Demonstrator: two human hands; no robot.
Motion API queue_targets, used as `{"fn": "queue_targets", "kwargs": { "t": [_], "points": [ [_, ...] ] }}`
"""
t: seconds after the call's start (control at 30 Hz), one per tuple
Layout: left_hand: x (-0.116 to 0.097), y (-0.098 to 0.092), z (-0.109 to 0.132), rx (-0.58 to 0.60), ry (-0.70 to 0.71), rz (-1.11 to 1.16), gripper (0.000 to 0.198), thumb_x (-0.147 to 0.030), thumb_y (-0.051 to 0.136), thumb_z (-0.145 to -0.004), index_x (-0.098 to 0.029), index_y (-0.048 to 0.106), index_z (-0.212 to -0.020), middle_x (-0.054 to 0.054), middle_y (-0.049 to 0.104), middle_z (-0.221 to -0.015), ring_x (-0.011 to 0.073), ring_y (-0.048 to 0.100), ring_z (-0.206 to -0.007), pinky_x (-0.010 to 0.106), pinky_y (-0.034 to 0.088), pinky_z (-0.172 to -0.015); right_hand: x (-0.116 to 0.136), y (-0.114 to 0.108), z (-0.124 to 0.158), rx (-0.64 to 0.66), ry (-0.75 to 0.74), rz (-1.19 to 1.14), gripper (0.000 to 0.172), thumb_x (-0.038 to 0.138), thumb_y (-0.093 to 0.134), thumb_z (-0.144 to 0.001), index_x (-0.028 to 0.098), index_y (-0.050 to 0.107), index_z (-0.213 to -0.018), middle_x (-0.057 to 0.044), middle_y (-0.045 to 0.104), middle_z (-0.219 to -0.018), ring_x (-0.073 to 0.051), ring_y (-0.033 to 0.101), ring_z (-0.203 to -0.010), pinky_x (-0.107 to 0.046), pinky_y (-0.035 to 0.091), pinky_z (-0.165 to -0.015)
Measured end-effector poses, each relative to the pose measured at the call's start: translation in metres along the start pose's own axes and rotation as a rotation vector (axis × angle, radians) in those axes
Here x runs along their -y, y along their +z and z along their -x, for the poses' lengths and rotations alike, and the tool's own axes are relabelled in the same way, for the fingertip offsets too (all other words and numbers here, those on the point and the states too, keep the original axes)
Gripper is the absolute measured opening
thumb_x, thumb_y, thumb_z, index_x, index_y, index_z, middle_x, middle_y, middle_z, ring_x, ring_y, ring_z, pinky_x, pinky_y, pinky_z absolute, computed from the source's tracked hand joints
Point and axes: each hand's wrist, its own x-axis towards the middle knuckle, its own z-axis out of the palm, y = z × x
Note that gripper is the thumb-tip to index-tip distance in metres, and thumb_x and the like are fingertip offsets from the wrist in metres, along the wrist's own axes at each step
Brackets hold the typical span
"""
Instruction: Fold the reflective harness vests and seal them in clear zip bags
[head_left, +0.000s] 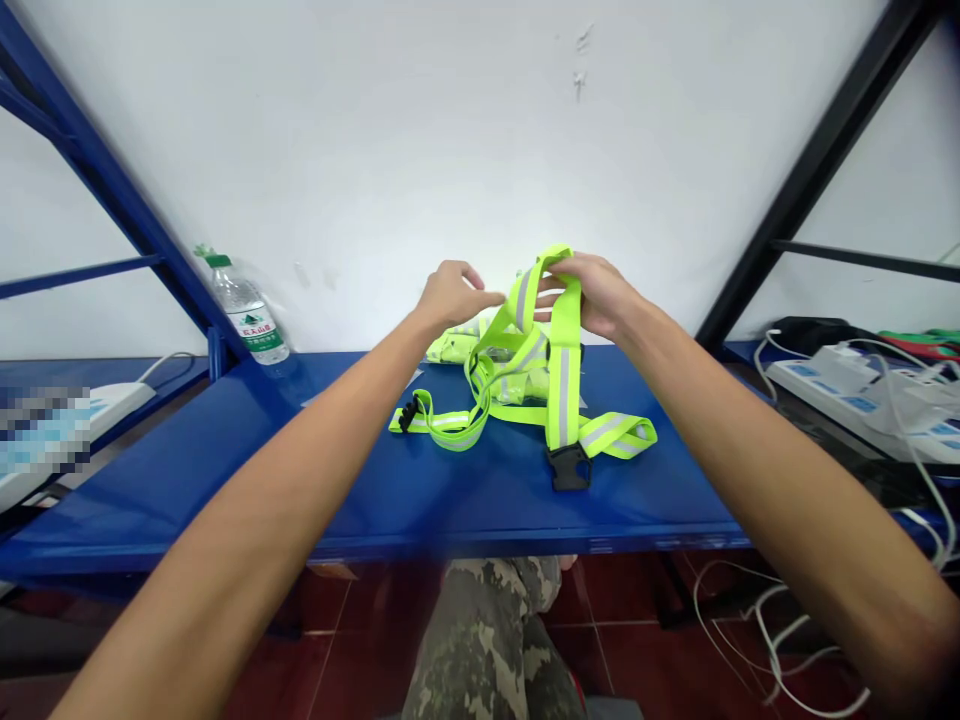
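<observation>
A neon-yellow reflective strap (564, 385) with a grey stripe is raised in a loop above the table. My right hand (596, 292) holds the top of the loop, with fingers passing behind the band. From it one length hangs to a black buckle (570, 467) low on the tabletop. My left hand (454, 297) is beside the loop on the left, thumb and index finger apart. Its thumb tip reaches the strap's edge; whether they touch I cannot tell. More strap lies curled on the table, with a small black clip (409, 413) at its left end.
Behind the strap, yellow items in clear plastic (450, 345) lie on the blue table (480, 510). A water bottle (251, 315) leans at the wall on the left. Power strips (832, 385) with white cables are at the right, and another (112, 410) is at the left.
</observation>
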Motion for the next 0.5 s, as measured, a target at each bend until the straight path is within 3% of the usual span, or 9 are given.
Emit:
{"fn": "queue_targets", "kwargs": {
  "t": [0.13, 0.23, 0.33, 0.4, 0.5],
  "points": [
    [-0.025, 0.013, 0.022, 0.396, 0.015, 0.261, 0.043, -0.057, 0.068, -0.076, -0.018, 0.066, -0.095, 0.012, 0.069, -0.101, 0.0247, 0.067, -0.091, 0.036, 0.053, -0.075, 0.007, 0.006, -0.004, -0.029, -0.051, 0.047, 0.023, 0.041, 0.060, -0.081, 0.019, 0.062, -0.087, -0.010, 0.067, -0.081, -0.026, 0.066, -0.080, -0.043, 0.056, -0.075],
    [-0.033, 0.019, 0.032, 0.566, -0.022, 0.422, 0.056, -0.065, 0.063, -0.076, -0.017, 0.067, -0.105, 0.014, 0.070, -0.104, 0.0280, 0.068, -0.095, 0.036, 0.055, -0.077, 0.013, 0.009, -0.005, -0.058, -0.100, 0.048, 0.027, 0.045, 0.062, -0.081, 0.019, 0.063, -0.086, -0.009, 0.067, -0.081, -0.024, 0.066, -0.080, -0.041, 0.056, -0.074],
    [-0.033, 0.022, 0.033, 0.585, -0.021, 0.586, 0.054, -0.057, 0.072, -0.073, -0.017, 0.066, -0.108, 0.013, 0.070, -0.099, 0.0274, 0.068, -0.091, 0.039, 0.056, -0.079, 0.017, 0.004, -0.006, -0.068, -0.130, 0.027, 0.024, 0.043, 0.067, -0.079, 0.020, 0.063, -0.085, -0.008, 0.065, -0.079, -0.022, 0.064, -0.076, -0.039, 0.055, -0.069],
    [-0.032, 0.020, 0.030, 0.527, 0.003, 0.633, 0.046, -0.042, 0.078, -0.072, -0.016, 0.065, -0.109, 0.011, 0.070, -0.097, 0.0229, 0.068, -0.085, 0.040, 0.056, -0.080, 0.019, -0.005, -0.008, -0.094, -0.119, 0.057, 0.023, 0.040, 0.071, -0.078, 0.020, 0.061, -0.082, -0.007, 0.063, -0.075, -0.020, 0.061, -0.070, -0.037, 0.054, -0.062],
    [-0.031, 0.008, 0.021, 0.395, -0.002, 0.623, 0.028, -0.028, 0.073, -0.079, -0.014, 0.065, -0.102, 0.007, 0.067, -0.084, 0.0160, 0.065, -0.072, 0.036, 0.056, -0.075, 0.018, -0.024, -0.011, -0.185, -0.067, 0.183, 0.022, 0.033, 0.076, -0.074, 0.019, 0.058, -0.076, -0.005, 0.057, -0.069, -0.017, 0.055, -0.062, -0.034, 0.050, -0.055]
  ]
}}
